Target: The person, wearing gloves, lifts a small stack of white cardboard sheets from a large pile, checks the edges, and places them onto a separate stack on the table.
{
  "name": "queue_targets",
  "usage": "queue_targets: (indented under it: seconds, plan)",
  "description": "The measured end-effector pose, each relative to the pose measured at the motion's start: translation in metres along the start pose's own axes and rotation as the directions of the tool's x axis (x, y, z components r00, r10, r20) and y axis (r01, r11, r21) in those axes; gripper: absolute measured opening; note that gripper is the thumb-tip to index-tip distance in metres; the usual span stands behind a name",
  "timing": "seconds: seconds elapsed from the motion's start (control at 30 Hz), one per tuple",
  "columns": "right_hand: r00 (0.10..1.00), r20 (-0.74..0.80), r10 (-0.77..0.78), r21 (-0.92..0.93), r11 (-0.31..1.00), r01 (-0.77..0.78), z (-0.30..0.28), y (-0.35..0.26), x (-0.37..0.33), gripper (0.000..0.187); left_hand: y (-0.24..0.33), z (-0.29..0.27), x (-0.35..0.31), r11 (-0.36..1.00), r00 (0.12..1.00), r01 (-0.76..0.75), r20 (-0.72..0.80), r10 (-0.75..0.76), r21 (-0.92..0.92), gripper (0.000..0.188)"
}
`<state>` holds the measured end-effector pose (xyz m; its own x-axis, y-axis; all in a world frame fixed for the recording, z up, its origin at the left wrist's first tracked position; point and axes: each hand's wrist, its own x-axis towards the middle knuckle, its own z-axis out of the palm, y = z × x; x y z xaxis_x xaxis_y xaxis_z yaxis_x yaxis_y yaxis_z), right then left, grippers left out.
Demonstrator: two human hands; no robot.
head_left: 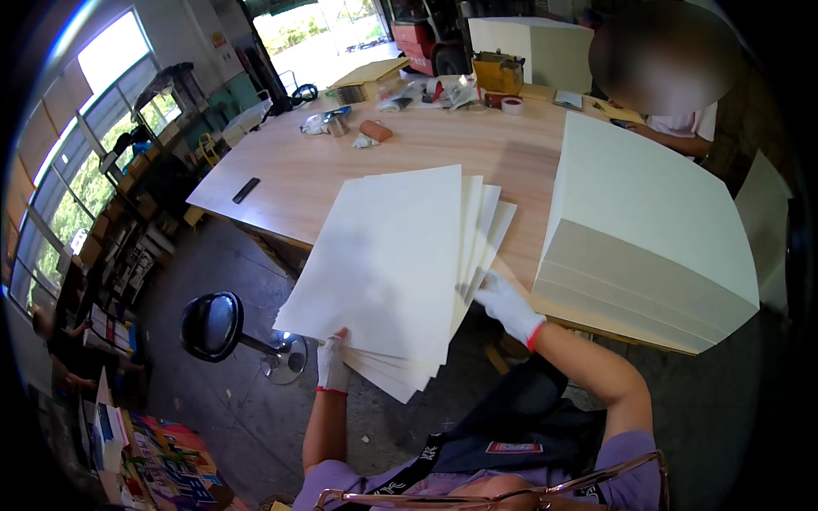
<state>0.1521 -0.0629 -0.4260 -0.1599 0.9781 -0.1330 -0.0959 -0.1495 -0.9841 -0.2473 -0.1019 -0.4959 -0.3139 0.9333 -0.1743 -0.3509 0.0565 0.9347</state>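
Several large white sheets of paper or thin board [383,255] are fanned out in front of me, partly over the near edge of the table. My left hand [333,362], in a white glove with a red cuff, grips their lower left edge; its thumb lies on top and the other fingers are hidden below. At the right edge of the fanned sheets is my right hand [509,308], gloved the same way, with its fingers closed on the sheets' edges. A tall stack of white sheets [652,187] stands on the table to the right of them.
A wooden table [281,170] carries a black phone [246,190], a brown block [375,130], tape rolls [512,106] and a yellow-brown box [498,73]. A black stool [211,326] stands at left. Across the table, at far right, sits another person [682,128]. Behind is another white stack [545,51].
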Motion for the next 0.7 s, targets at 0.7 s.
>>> queue_targets:
  seconds: [0.7]
  plan:
    - [0.965, 0.190, 0.183, 0.034, 0.981, -0.192, -0.055, -0.047, -0.146, 0.037, -0.033, 0.214, 0.126, 0.896, 0.927, 0.375, 0.092, -0.364, -0.236, 0.017]
